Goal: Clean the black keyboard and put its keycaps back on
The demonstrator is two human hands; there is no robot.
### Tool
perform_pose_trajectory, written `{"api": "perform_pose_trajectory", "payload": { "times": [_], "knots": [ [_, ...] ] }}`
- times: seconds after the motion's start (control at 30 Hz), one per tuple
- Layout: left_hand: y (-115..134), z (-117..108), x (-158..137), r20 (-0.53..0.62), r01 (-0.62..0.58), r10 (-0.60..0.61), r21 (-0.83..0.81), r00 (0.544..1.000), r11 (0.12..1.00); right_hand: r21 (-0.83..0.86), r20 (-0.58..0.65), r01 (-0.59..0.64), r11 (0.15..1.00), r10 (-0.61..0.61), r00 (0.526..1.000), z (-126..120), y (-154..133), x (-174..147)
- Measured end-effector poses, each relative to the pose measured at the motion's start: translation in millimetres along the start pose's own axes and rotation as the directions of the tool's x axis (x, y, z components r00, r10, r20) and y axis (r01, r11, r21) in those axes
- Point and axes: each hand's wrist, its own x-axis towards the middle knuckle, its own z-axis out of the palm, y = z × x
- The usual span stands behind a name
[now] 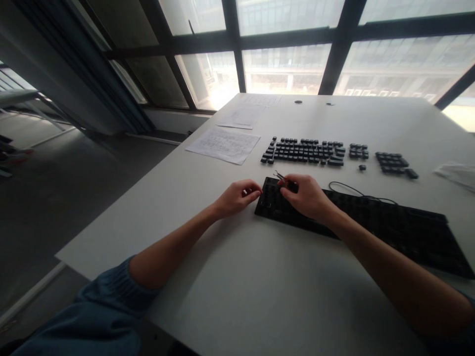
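Note:
A black keyboard base lies slanted on the white table, with its keycaps off over the part that shows. My left hand is at its left edge, thumb and fingertips closed together against that edge. Above the left part of the board, my right hand grips a small keycap puller with a dark handle. Its thin metal prongs point up and to the left, apart from the keys. The palm hides some of the handle and the board beneath. Behind the board, black keycaps are laid out in keyboard order.
More keycaps form a small block and a number-pad block to the right, with a single keycap near them. A black cable loops behind the board. Printed sheets lie at the left, clear plastic at the right.

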Motion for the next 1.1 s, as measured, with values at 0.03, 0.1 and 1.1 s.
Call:
{"api": "perform_pose_trajectory", "payload": {
  "times": [0.03,0.1,1.1],
  "knots": [
    [1.4,-1.0,-1.3,-0.027,-0.016,0.016,0.022,1.0,1.0,0.053,-0.014,-0.039,0.998,0.04,0.999,-3.5,0.4,0.9],
    [6.5,-2.8,-4.6,-0.054,-0.073,0.078,0.082,0.995,0.994,0.205,-0.023,-0.115,0.972,0.122,0.992,-11.5,1.4,1.6],
    [28.2,52.7,-13.2,0.192,-0.459,0.421,0.472,0.887,0.752,0.613,-0.12,-0.143,0.777,0.27,0.955,-41.6,66.4,-51.0]
  ]
}}
